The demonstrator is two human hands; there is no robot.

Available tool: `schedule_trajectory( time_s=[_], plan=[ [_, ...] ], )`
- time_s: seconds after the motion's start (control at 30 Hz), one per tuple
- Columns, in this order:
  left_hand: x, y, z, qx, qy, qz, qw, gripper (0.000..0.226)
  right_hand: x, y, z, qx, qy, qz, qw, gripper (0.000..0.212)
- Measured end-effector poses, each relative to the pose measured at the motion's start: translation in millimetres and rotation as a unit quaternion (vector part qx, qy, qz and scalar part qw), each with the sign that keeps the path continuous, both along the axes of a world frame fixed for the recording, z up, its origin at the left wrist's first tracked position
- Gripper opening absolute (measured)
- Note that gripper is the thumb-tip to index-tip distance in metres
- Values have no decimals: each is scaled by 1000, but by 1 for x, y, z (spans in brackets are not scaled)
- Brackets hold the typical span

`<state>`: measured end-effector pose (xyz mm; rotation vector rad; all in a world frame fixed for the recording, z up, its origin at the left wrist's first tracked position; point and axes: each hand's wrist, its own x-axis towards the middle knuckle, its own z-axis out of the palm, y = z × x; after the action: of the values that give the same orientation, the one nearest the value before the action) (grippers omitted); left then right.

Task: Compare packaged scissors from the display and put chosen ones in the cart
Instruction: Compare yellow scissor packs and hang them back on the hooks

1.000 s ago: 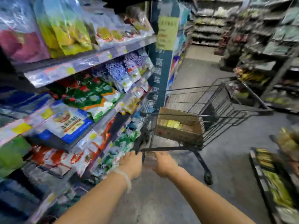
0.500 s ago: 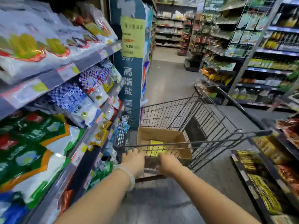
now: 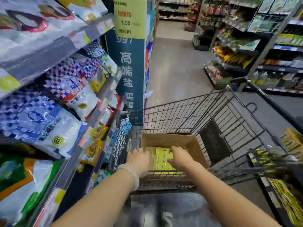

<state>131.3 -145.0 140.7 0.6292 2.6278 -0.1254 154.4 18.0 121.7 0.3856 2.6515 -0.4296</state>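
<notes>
Take the cart (image 3: 188, 112) as your reference throughout. Nearest you, both forearms reach to its rear rail. Your left hand (image 3: 138, 158) sits on the rail at the cart's rear left corner, a pale band on the wrist; the fingers curl forward over the bar, apparently gripping it, though the fingertips are hidden behind the hand. Your right hand (image 3: 179, 158) is just right of the left one, reaching over the rail into the basket with fingers loosely bent; the frame is too soft to confirm whether they rest on the rail or on the contents, so treat its grasp as undetermined.

Inside the cart, directly ahead of your hands, sits a cardboard box (image 3: 185, 140). In it lies a yellow pack of scissors (image 3: 161, 158), flat, with metal blades visible through the front. This suggests one item is already stowed.

Left of the cart, a shelf of bagged goods (image 3: 54, 115) stands very close to the basket's side. Beyond the cart's left front corner rises a blue end panel (image 3: 129, 79) bearing a yellow price sign (image 3: 130, 17). Right of the cart, low racks line the aisle.

Hazards:
- Left clearance is minimal. Steering left would probably catch the basket on the shelf or the blue end panel.
- The cart's right rail runs close to the racks; a wide swing could strike them.
- No scissors display is visible from here.
</notes>
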Motion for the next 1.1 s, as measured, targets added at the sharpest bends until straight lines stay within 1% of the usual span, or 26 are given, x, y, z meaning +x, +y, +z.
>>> schedule_trajectory(
  time_s=[0.17,0.27,0.37,0.47,0.53,0.63,0.7,0.83,0.93,0.97,1.0,1.03,1.07,1.1],
  plan=[
    [-57,31,-34,-27,-46,23,998,55,-70,32,-45,-2,-49,23,999,45],
    [-89,57,-68,-10,-90,61,994,46,-107,54,-82,-25,-89,32,995,46],
    [-113,83,-108,1,-147,98,984,45,-134,77,-128,-49,-145,25,988,47],
    [-125,100,-154,14,-201,126,971,47,-147,93,-176,-76,-202,-10,976,51],
    [-130,107,-185,13,-236,130,963,47,-151,101,-209,-94,-228,-36,968,60],
    [-137,114,-225,20,-278,151,948,50,-155,108,-252,-129,-244,-87,957,76],
    [-139,115,-246,32,-296,174,939,50,-156,110,-276,-152,-242,-131,949,78],
    [-142,116,-274,43,-310,212,926,55,-160,112,-305,-151,-261,-188,935,67],
    [-141,113,-288,56,-323,253,910,55,-159,116,-320,-179,-264,-241,917,62],
    [-140,112,-290,62,-324,270,905,55,-158,117,-322,-186,-265,-249,913,56],
    [-139,111,-293,66,-325,286,899,56,-157,119,-323,-191,-263,-258,910,44],
    [-140,111,-291,68,-327,301,893,56,-155,122,-323,-200,-252,-272,907,27],
    [-141,112,-287,69,-331,317,886,57,-154,123,-320,-220,-234,-296,900,21],
    [-145,113,-282,74,-334,329,880,58,-155,125,-316,-249,-214,-321,888,30]
  ],
)
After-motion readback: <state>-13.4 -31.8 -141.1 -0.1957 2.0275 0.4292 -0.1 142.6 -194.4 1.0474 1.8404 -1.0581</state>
